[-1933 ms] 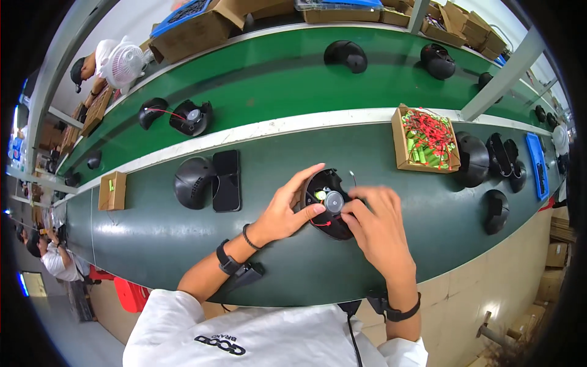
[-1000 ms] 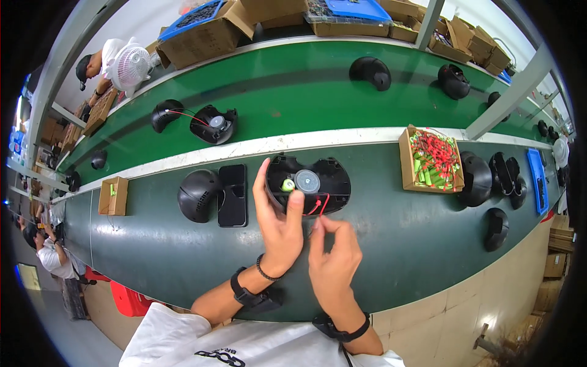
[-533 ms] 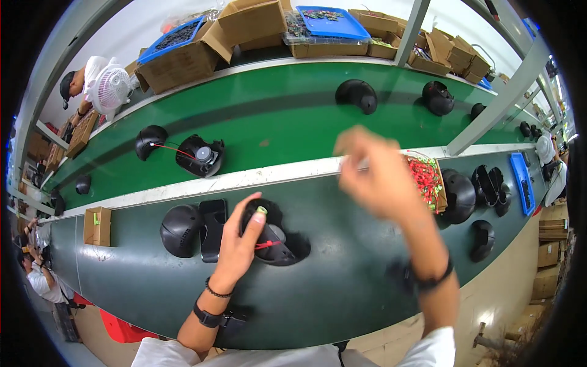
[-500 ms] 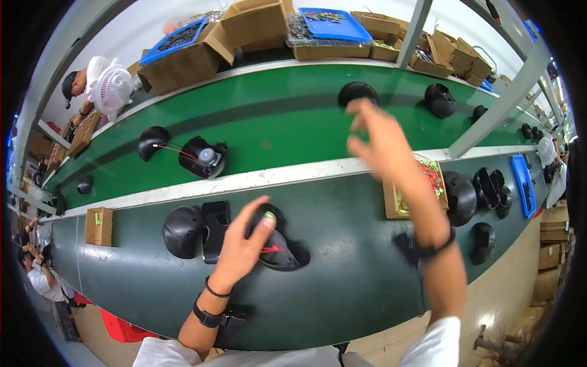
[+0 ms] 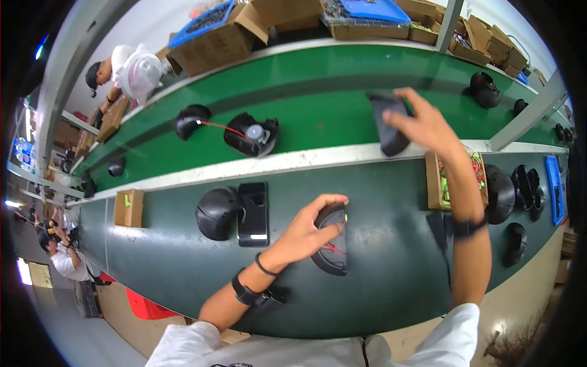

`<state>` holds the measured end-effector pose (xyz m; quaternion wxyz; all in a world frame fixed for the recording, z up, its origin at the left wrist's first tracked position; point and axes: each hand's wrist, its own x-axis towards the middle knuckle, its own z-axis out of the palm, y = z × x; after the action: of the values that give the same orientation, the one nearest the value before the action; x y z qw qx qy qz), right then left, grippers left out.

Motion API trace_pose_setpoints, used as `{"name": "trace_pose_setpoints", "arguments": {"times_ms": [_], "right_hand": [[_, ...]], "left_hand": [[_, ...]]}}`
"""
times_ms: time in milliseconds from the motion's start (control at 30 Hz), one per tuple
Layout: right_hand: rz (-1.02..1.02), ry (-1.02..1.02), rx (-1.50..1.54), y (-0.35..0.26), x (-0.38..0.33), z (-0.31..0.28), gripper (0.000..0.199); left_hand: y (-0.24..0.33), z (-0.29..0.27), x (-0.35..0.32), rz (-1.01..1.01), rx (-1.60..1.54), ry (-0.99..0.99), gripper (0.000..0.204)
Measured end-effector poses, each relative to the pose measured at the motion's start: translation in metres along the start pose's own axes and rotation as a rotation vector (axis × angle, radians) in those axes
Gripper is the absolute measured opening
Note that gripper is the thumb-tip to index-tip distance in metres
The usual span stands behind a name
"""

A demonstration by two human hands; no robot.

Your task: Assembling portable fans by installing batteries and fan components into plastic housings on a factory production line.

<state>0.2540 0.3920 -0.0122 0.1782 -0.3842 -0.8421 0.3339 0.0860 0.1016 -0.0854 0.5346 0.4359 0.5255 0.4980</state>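
Left hand (image 5: 319, 227) grips the wired shell (image 5: 330, 260), open side facing right, midway between the near and far edges of the counter (image 5: 391, 269). Right hand (image 5: 422, 122) grips a second shell (image 5: 392, 136) over the green belt (image 5: 318, 110), beyond the far edge. Carried low, that shell could strike the white rail (image 5: 306, 160); a slack left thumb could free the red wire (image 5: 334, 249) for pinching. Room exists between left hand and battery box (image 5: 435, 186).

The left hand (image 5: 304, 233) grips a black shell (image 5: 331, 263) with red wire (image 5: 334, 248); the right hand (image 5: 427, 125) holds another shell (image 5: 391, 139) over the green belt (image 5: 324, 110).
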Motion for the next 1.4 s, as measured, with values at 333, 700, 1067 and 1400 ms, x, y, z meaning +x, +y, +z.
{"name": "trace_pose_setpoints", "arguments": {"times_ms": [333,700,1067,1400], "right_hand": [[-0.012,0.109,0.618,-0.034,-0.213,0.122,0.056],[-0.123,0.230,0.717,-0.020,-0.204,0.138,0.043],[-0.200,0.233,-0.022,-0.068,-0.233,0.115,0.120],[-0.138,0.470,0.013,-0.016,-0.033,0.075,0.136]], "left_hand": [[0.003,0.007,0.006,-0.031,0.021,-0.138,0.052],[0.006,0.015,0.002,0.041,0.111,-0.087,0.042],[-0.010,0.032,0.009,0.069,-0.032,0.307,0.035],[0.006,-0.040,0.032,0.414,0.245,0.763,0.064]]}}
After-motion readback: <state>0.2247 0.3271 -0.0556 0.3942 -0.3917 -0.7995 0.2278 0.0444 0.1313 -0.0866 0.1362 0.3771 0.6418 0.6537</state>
